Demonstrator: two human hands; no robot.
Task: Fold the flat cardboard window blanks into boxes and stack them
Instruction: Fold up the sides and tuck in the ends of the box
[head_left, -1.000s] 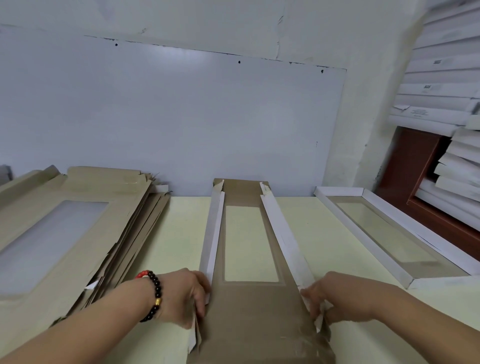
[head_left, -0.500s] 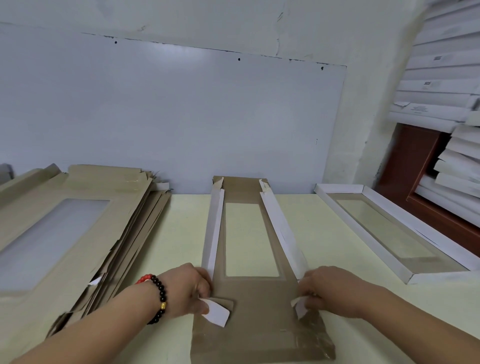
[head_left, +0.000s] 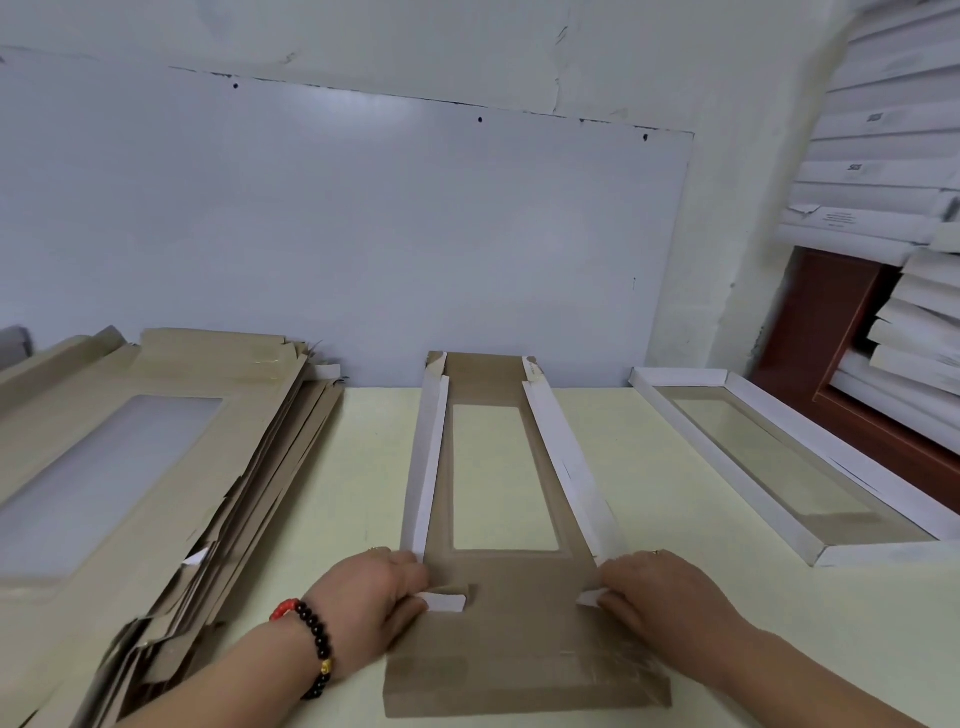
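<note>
While both hands work the near end, one cardboard window blank (head_left: 524, 623) lies flat in the middle of the pale yellow-green table (head_left: 363, 493), running away toward the wall, brown kraft face up, with one long rectangular window cut through it. Two side walls are folded up along its length, a left side wall (head_left: 428, 467) and a right side wall (head_left: 566, 467), both showing a smooth white face. Left hand (head_left: 371, 603), beaded bracelet (head_left: 311, 644) on its wrist in black, red and gold, has its fingers curled round the near end of the left wall and is pinching a small white corner tab (head_left: 445, 603) turned inward over the panel. Right hand (head_left: 660, 597) mirrors it, fingers curled on a second white tab (head_left: 589, 597) at the near end of the right wall. Two tabs, two hands, one blank. Off to the left, a thick stack of flat blanks (head_left: 171, 467), too many to count, brown with frayed, uneven edges, the top one showing a frosted window. On the right, one finished window box (head_left: 779, 467), white-walled and shallow, sits apart at an angle. Beyond it, white folded boxes (head_left: 904, 208) are piled high.
</note>
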